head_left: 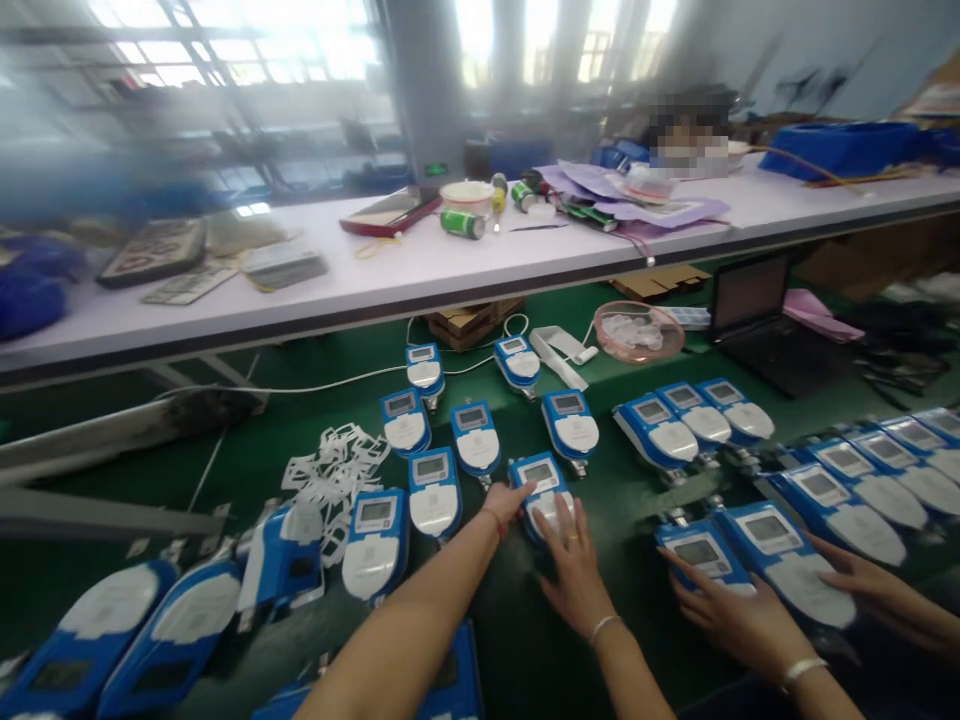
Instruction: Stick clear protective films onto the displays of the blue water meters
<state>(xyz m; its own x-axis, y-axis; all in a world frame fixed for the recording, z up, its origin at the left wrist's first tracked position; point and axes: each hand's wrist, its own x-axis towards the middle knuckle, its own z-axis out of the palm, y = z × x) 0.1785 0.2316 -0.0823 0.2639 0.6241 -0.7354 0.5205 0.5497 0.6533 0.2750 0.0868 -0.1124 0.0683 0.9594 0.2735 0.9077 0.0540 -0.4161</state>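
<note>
A blue-and-white water meter with a small display lies on the green table in front of me. My left hand grips its left side, one digit reaching over the edge of the display. Across the white lid, my right hand rests with fingers stretched and slightly spread. Close by on the left lie a similar meter and another meter. Behind my hands are one more meter and a meter to the right.
To the right, another person's hands touch two meters. White plastic frames lie heaped at left. Behind are a pink bowl of clear pieces, a laptop and a raised white shelf holding cans and papers.
</note>
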